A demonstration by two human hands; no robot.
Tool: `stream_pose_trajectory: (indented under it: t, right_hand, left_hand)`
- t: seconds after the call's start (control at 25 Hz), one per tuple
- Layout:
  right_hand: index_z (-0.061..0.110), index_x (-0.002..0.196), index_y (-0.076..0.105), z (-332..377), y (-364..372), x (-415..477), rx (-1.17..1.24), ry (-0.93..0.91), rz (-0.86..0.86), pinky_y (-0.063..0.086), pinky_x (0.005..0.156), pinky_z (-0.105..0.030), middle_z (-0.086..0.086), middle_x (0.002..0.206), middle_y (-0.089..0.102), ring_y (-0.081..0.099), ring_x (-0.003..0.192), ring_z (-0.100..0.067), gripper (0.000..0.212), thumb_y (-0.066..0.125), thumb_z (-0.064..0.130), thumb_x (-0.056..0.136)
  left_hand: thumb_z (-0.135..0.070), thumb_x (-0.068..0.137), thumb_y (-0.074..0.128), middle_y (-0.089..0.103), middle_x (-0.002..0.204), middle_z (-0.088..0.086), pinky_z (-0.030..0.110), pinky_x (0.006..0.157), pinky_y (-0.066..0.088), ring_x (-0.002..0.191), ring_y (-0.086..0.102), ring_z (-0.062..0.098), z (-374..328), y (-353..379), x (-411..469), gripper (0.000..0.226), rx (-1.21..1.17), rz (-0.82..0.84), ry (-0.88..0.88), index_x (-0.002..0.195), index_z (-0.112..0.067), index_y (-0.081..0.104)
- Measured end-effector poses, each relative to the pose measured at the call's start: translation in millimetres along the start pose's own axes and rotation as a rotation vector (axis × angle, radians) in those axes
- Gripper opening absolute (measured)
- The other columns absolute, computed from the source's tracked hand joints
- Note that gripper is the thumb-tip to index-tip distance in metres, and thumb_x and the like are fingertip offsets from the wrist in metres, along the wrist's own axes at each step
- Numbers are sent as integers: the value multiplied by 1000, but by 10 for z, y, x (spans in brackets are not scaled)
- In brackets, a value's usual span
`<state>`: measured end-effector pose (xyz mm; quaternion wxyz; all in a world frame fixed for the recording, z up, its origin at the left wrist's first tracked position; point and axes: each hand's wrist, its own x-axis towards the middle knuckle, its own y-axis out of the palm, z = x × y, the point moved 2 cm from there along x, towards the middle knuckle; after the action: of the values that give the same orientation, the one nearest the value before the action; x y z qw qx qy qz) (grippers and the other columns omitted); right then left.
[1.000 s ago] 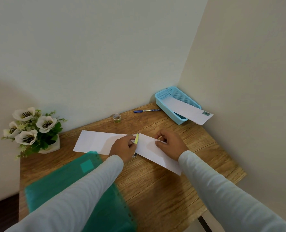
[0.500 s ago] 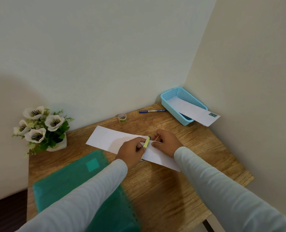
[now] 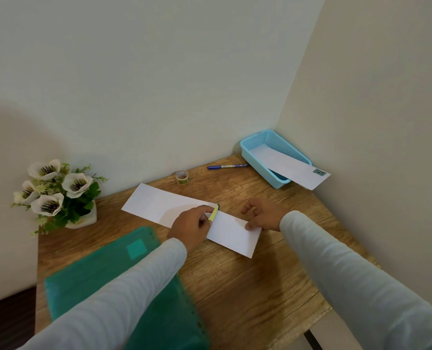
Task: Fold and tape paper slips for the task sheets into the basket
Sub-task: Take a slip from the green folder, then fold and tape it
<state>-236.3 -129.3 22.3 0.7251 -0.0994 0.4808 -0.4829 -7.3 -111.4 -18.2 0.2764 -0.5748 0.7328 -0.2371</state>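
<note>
Head view: on the wooden bench (image 3: 235,286) a long white paper slip (image 3: 159,205) lies flat and slanted. The left hand (image 3: 191,224) pinches a yellow-green strip (image 3: 213,215) at its middle; the right hand (image 3: 265,214), fingers loosely spread, touches its right end. A second slip (image 3: 293,170) overhangs the blue basket (image 3: 247,150).

No legible text; pen (image 3: 227,166) print unreadable.

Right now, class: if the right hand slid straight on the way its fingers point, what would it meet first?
Probably the yellow-green strip pinched by the left hand, just across the white slip that the right hand rests on; heights are unclear.
</note>
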Motion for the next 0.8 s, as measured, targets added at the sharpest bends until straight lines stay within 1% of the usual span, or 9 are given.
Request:
stream_pose_trajectory:
  t: [0.16,0.28,0.36,0.44,0.6,0.68,0.8]
  right_hand:
    - [22,121,63,107,55,60,165,-71,-120,54,93,-36,-6,115,65,62,108,-23,42,80,9,85]
    - [19,120,63,205,156,120,226,-83,-146,56,93,-38,-6,110,69,65,106,-24,42,80,7,84]
    - [20,120,63,178,166,121,256,-75,-137,57,85,-34,-5,112,68,66,104,-23,42,82,10,84]
    - [22,118,63,110,147,83,277,-45,-108,58,75,-30,-5,112,67,67,99,-21,41,82,11,84]
    - [19,112,67,13,143,-7,382,-25,-96,60,69,-29,-8,110,71,68,93,-23,37,80,6,81]
    - [17,111,67,35,192,-5,423,-39,-109,55,65,-27,-10,107,73,68,92,-23,35,81,5,81]
    - [13,108,68,95,264,27,489,-76,-140,54,61,-27,-15,103,76,69,89,-25,30,79,4,81]
  left_hand:
    - [-17,100,60,65,93,-10,33,92,57,92,63,15,-151,100,-46,36,-4,55,58,133,-30,64]
    - [-18,100,62,68,95,-6,36,89,58,91,64,16,-221,130,-72,33,-28,51,93,131,-30,65]
    - [-17,100,61,67,93,-6,37,88,58,90,63,17,-211,102,-65,32,-40,32,86,129,-29,66]
    - [-16,100,61,64,93,-8,35,91,57,93,62,17,-159,59,-48,34,-32,10,54,131,-29,65]
    - [-15,100,62,63,96,-7,34,93,57,95,61,16,-140,64,-27,34,-35,-5,43,131,-27,65]
    - [-16,100,62,63,95,-7,34,90,57,94,62,16,-217,96,-43,34,-45,5,66,131,-28,65]
    - [-16,98,64,63,87,-10,37,84,59,89,63,15,-308,118,-76,31,-88,10,122,126,-31,68]
